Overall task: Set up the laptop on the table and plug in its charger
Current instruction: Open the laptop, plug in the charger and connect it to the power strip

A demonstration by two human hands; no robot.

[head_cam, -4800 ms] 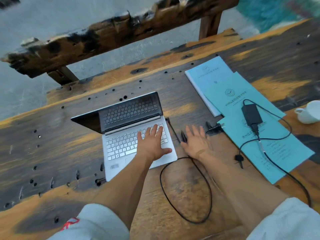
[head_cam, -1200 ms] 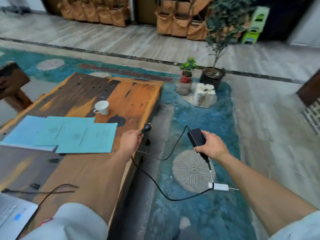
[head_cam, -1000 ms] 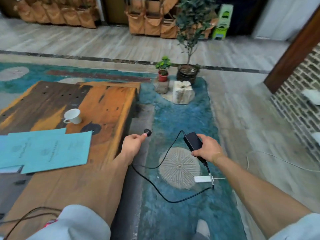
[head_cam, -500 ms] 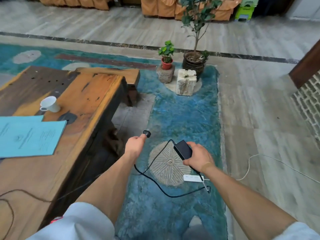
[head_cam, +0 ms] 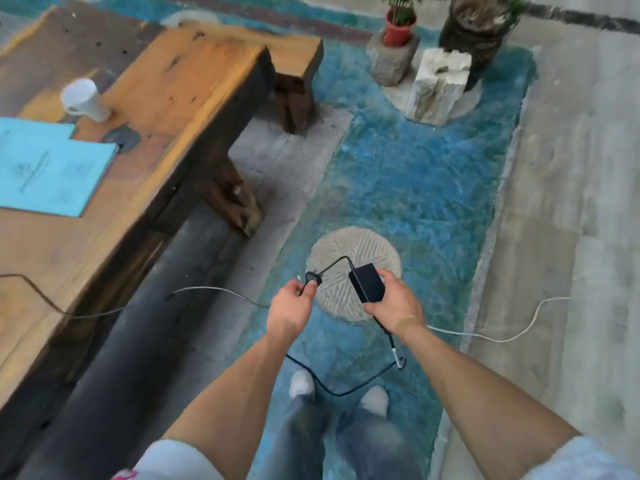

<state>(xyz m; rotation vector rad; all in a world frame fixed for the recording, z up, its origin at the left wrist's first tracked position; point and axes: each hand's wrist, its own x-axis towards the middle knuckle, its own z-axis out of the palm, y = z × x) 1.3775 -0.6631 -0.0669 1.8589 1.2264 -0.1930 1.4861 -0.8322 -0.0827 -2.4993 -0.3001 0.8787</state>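
I stand beside the wooden table (head_cam: 145,109), above a blue rug. My right hand (head_cam: 393,303) grips the black charger brick (head_cam: 366,283). My left hand (head_cam: 292,308) pinches the black wall plug (head_cam: 312,278); a short cable arcs from it to the brick. A thin charger cable (head_cam: 207,291) runs from my hands leftward up onto the table top. More black cable loops down under my right wrist near my feet. A white cord (head_cam: 502,336) lies on the floor to the right; the white power strip is hidden behind my right forearm. The laptop is out of view.
On the table lie blue booklets (head_cam: 48,168) and a white cup (head_cam: 85,100). A low wooden bench (head_cam: 298,64) stands past the table's end. Potted plants (head_cam: 400,26) and a pale stone block (head_cam: 438,86) sit at the rug's far end. A round stone disc (head_cam: 353,251) is below my hands.
I have stepped away from the table and my view has tilted down to the floor. My two hands have come closer together over the round disc, still holding plug and brick.
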